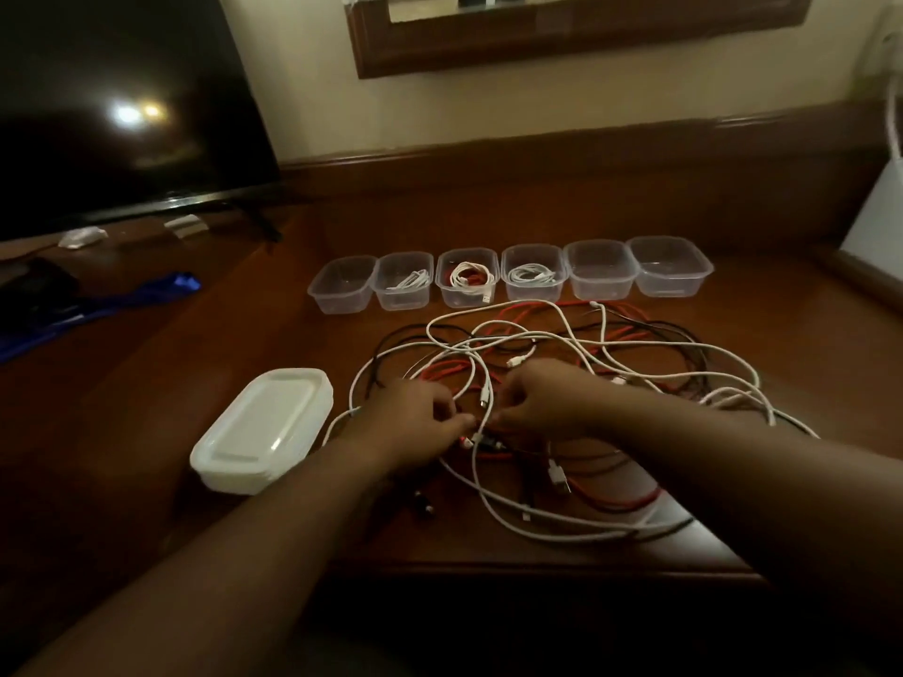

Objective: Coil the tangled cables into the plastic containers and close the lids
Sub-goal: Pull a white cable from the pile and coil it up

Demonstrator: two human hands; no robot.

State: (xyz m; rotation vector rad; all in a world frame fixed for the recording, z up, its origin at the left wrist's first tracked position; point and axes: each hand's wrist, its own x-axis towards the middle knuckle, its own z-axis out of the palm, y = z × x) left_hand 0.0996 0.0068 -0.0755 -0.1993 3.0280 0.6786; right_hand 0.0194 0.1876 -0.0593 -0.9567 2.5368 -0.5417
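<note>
Both hands are down in the middle of the tangle. My left hand [415, 422] has its fingers curled in, pinching at a white cable [481, 398] where it loops up between my hands. My right hand [542, 403] is curled too, fingertips working the same knot from the other side; exactly which strand it has I can't tell, the light is dim. I keep the two hands close so I can tease one line free without dragging the rest.

The tangled cables [586, 354] sprawl all around my wrists: thin, rubbery cords in white, red and black, crossing over and under each other, with small plugs poking out here and there. Floppy stuff, likely to snag.

Just left of my left forearm sits the stack of lids [261, 427], milky plastic, rounded rectangles, kept near for the closing step.

Beyond the heap, a row of six clear plastic containers [510, 278] stands edge to edge, all open. The second, third and fourth from the left hold coils; the others look bare.

Everything rests on a glossy dark wooden desk [195, 344], with a black TV screen [112, 105] at the far left.
</note>
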